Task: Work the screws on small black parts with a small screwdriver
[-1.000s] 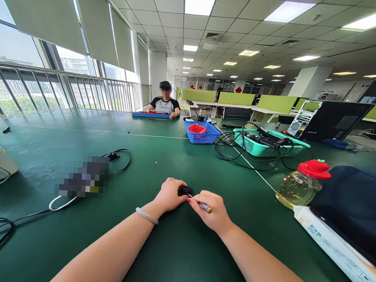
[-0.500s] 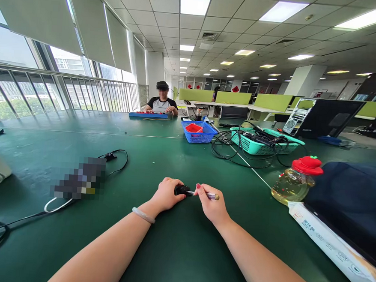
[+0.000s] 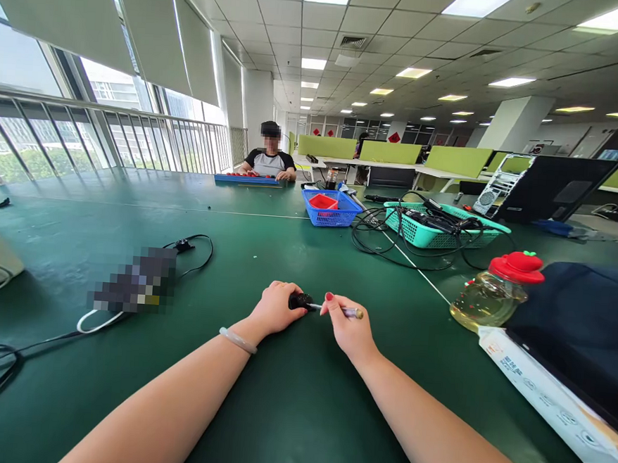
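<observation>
My left hand (image 3: 277, 308) rests on the green table, its fingers closed round a small black object (image 3: 300, 301) that is partly hidden by them. I cannot make out exactly what this object is. From the right, my right hand (image 3: 350, 332) pinches a slim screwdriver-like tool (image 3: 355, 312) with a thin silvery shaft and a gold-brown end. The shaft points left, and its tip is at the right side of the black object. Whether it sits in the object or only touches it, I cannot tell.
A blurred dark device (image 3: 139, 279) with cables lies left. Ahead are a blue basket (image 3: 331, 217) and a green basket (image 3: 419, 236) of cables. A red-lidded bottle (image 3: 489, 293) and a white packet (image 3: 545, 403) lie right. A person (image 3: 269, 159) sits across the table behind a blue tray.
The view has tipped down slightly, so the background sits higher in the picture. Both hands keep the same grips, and the tool stays at the black object.
</observation>
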`<state>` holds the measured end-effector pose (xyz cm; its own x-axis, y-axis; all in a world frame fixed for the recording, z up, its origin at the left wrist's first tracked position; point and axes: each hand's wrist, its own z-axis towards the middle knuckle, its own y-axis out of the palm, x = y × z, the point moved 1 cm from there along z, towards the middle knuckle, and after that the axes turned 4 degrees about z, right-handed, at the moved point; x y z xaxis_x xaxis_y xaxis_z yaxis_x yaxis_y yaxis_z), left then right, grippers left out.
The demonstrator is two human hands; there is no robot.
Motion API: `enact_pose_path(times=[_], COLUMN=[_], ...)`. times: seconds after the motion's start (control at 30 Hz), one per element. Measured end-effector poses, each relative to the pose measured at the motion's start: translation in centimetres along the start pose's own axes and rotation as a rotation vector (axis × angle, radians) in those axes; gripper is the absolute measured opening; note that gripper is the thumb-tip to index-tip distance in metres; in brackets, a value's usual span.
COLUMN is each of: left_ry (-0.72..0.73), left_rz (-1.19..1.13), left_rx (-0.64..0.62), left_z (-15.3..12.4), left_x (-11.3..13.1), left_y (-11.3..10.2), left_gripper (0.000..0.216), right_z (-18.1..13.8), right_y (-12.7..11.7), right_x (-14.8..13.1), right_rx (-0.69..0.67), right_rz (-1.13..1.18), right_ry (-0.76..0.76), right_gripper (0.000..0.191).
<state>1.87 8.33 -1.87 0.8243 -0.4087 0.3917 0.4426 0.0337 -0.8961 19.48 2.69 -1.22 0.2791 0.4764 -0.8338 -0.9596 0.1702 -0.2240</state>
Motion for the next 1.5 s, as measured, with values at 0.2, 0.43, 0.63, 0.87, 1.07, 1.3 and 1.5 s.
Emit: enact_pose_path(times=[0.2,0.43,0.63,0.87,1.07,1.3,1.5], left_ry=[-0.026,-0.036,-0.046,-0.042,-0.045,-0.051,-0.050], left_rz=[0.001,0.007,0.017,0.009,0.014,0.017,0.031], left_rx=[0.002,0.006,0.016,0.003,-0.007,-0.016,-0.031], left_z=[-0.2,-0.3,-0.2,0.0,-0.1,-0.2,-0.1], left_x=[0.2,0.4,0.3,0.2,0.4,0.5,0.5], left_y=[-0.4,-0.5,-0.3,-0.3,-0.5,-0.5,-0.6], left_gripper=[0.027,0.024,0.025,0.023,0.024,0.027,0.030], right_z=[0.1,-0.4,-0.2,-0.1,-0.4,-0.4,-0.4], right_y=[-0.1,-0.1,-0.6,-0.7,-0.5,-0.7,-0.6], right_x=[0.5,-1.3,-0.5,-0.6,-1.2,-0.6,-0.5], right_rx=[0.026,-0.151,-0.129,-0.185,-0.334,-0.351,-0.325], right_rz=[0.042,-0.017,-0.041,-0.101,-0.271,-0.289,-0.278], right_ry=[0.093,-0.059,-0.032,-0.089,-0.238,-0.247,-0.253], right_gripper=[0.058,0.050,0.054,0.047,0.035,0.033,0.031])
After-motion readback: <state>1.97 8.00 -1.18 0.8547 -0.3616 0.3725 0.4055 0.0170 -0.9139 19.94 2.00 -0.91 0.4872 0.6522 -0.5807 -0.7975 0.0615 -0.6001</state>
